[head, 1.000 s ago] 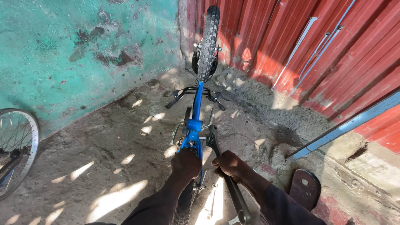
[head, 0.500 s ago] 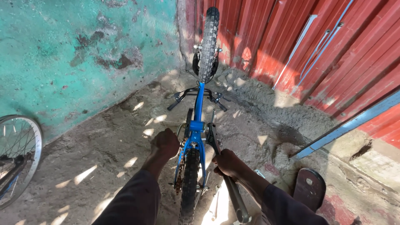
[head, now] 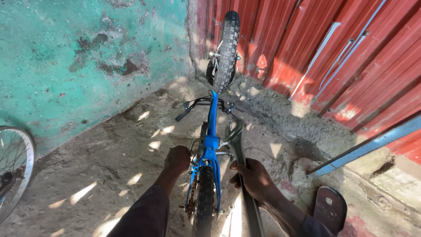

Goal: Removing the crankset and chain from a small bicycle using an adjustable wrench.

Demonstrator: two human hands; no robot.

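Fingers of the right hand (head: 254, 177) wrap a long wrench (head: 239, 158) whose jaw sits at the blue bike frame (head: 212, 127), at twelve o'clock, while the left hand (head: 177, 159) presses curled against the frame's left side, tightening seemingly under way.

Left arm's got a dark maroon-ish long sleeve running nearly to the wrist, with the left hand (head: 177, 159) bare. Right hand (head: 254, 177) is bare too, no gloves or rings, and a dark sleeve only shows up by the elbow.

A single head-worn camera looked steeply down and forward, close above an upturned blue bicycle (head: 212, 145), probably near a wall corner.
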